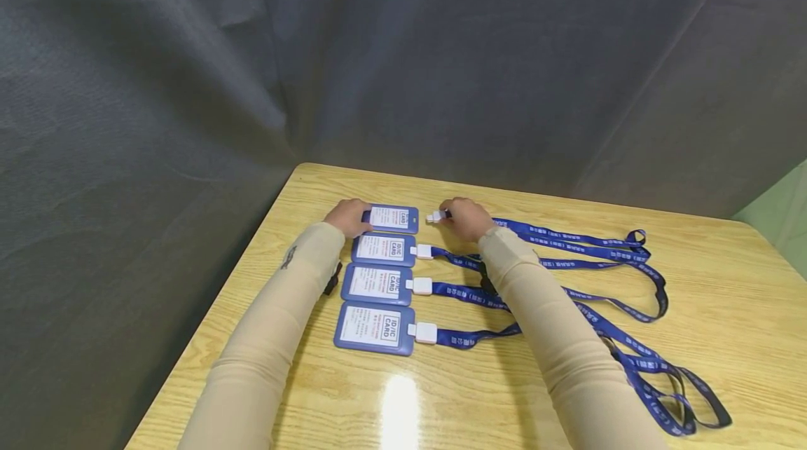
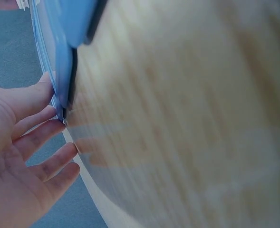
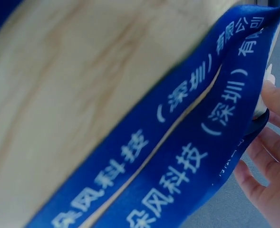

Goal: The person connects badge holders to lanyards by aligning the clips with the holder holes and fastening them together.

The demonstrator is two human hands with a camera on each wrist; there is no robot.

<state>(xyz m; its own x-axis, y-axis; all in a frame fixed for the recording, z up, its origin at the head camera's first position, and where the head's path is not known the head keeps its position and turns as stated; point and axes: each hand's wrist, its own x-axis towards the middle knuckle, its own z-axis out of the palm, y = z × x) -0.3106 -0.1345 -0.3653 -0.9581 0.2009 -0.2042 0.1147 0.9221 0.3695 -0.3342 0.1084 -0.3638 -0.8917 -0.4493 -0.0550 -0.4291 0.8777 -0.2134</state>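
At the far row, my left hand (image 1: 348,217) pinches the left end of a blue ID card holder (image 1: 397,219). In the left wrist view its thumb (image 2: 37,95) lies on the holder's edge, the other fingers spread near the table edge. This holder has no strap on it; a slot shows at its right end. Just right of it, across a small gap, my right hand (image 1: 468,217) holds a blue lanyard by the end with the white clip (image 1: 435,216). The lanyard's printed strap (image 3: 178,156) trails away from that hand in the right wrist view.
Nearer me, three more card holders (image 1: 377,327) lie in a column, each joined to a lanyard by a white clip (image 1: 426,333). Their blue straps (image 1: 637,362) spread rightward under my right forearm. A dark curtain (image 1: 479,71) hangs behind the wooden table (image 1: 479,401).
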